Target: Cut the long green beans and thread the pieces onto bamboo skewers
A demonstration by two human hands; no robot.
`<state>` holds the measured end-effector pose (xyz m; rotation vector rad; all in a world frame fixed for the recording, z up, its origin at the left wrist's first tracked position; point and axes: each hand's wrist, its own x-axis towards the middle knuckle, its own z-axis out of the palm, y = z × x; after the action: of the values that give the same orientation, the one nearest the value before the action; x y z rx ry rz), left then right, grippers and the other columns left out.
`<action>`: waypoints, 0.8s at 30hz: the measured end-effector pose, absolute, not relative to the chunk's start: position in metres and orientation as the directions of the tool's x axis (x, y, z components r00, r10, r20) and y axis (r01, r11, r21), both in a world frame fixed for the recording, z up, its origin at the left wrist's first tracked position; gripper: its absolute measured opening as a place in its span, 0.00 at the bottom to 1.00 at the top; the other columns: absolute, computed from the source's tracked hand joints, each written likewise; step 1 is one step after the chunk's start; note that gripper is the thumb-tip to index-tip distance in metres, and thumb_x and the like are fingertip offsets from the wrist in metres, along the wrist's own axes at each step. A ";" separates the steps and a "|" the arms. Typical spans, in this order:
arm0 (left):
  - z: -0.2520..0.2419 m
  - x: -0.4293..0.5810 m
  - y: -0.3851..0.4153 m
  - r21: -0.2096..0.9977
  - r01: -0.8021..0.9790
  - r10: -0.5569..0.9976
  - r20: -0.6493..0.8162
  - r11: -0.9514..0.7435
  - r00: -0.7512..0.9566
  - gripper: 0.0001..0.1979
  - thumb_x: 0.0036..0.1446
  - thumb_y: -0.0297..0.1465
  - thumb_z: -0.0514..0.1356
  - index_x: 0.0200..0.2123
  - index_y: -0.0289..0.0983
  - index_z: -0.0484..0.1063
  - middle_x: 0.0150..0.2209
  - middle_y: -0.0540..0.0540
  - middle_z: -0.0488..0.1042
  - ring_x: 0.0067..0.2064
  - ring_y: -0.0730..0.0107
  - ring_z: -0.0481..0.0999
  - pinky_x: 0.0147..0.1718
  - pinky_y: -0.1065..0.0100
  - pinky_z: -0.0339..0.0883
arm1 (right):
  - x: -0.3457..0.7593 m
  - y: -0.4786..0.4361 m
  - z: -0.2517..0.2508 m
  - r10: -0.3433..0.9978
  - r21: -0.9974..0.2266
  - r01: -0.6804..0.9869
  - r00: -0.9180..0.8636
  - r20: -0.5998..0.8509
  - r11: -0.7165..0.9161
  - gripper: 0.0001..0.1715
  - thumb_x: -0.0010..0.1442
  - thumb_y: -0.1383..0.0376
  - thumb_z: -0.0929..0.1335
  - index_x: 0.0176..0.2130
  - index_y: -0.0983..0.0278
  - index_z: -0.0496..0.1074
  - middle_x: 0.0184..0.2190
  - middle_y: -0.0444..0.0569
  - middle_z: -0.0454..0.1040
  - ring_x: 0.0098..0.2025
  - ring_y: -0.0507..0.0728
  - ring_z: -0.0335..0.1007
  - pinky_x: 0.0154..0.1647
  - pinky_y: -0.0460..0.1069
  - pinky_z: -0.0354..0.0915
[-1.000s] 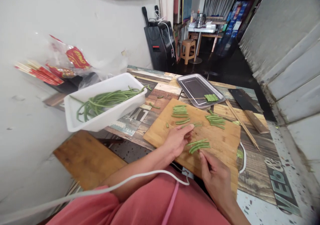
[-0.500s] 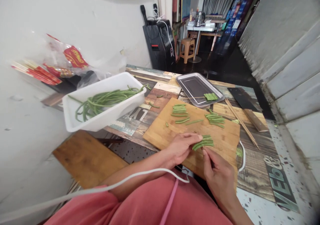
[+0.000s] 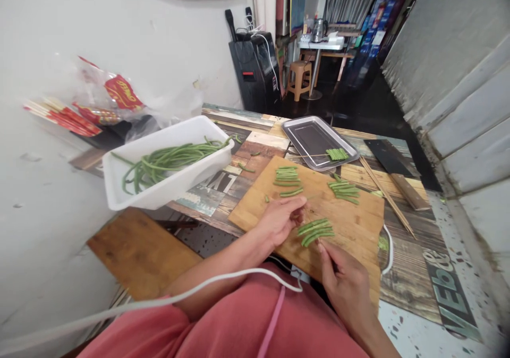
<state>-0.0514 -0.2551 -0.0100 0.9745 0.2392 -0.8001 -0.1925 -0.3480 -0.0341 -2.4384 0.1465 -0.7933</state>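
Note:
My right hand pinches the lower end of a thin skewer that carries a row of cut green beans, held just above the wooden cutting board. To the left of that row, my left hand reaches over the board, fingers curled with thumb and index close together. Whatever lies between those fingertips is too hidden to make out. Beyond them, one group of bean pieces lies in a row on the board. Another bunch of cut beans rests at the board's right side.
A white tub of long beans stands left. A metal tray at the back holds one finished bean skewer. Bare skewers and a cleaver lie right. A white cable crosses before my body.
My left hand has let go of the skewered beans and moved left and away from me, to where a loose bean piece lay. The right hand has shifted the skewer slightly left and down.

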 end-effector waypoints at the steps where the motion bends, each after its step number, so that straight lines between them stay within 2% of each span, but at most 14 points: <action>1: -0.010 -0.052 -0.255 0.642 0.704 -0.499 -0.522 0.305 0.692 0.10 0.40 0.29 0.71 0.26 0.30 0.75 0.25 0.47 0.73 0.23 0.80 0.66 0.23 0.75 0.61 | -0.193 -0.348 -0.034 -0.261 -0.538 0.068 0.819 0.511 -0.840 0.12 0.62 0.66 0.62 0.38 0.66 0.75 0.33 0.50 0.79 0.32 0.53 0.76 0.33 0.45 0.70; 17: -0.006 -0.061 -0.255 0.621 0.723 -0.519 -0.529 0.301 0.671 0.11 0.39 0.30 0.70 0.26 0.31 0.74 0.31 0.45 0.76 0.26 0.77 0.69 0.27 0.73 0.66 | -0.197 -0.348 -0.037 -0.227 -0.437 0.068 0.777 0.587 -0.897 0.10 0.61 0.69 0.63 0.39 0.70 0.73 0.33 0.53 0.78 0.32 0.53 0.75 0.35 0.45 0.68; 24: -0.003 -0.062 -0.258 0.580 0.742 -0.491 -0.565 0.336 0.663 0.06 0.43 0.26 0.68 0.26 0.31 0.74 0.29 0.46 0.76 0.26 0.77 0.70 0.26 0.73 0.67 | -0.197 -0.347 -0.037 -0.222 -0.430 0.068 0.778 0.588 -0.900 0.10 0.62 0.69 0.63 0.38 0.70 0.73 0.31 0.53 0.77 0.30 0.53 0.74 0.33 0.45 0.67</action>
<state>-0.0619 -0.2581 -0.0026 0.9218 0.3132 -0.8212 -0.1969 -0.3468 -0.0365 -2.5373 0.1163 -0.9151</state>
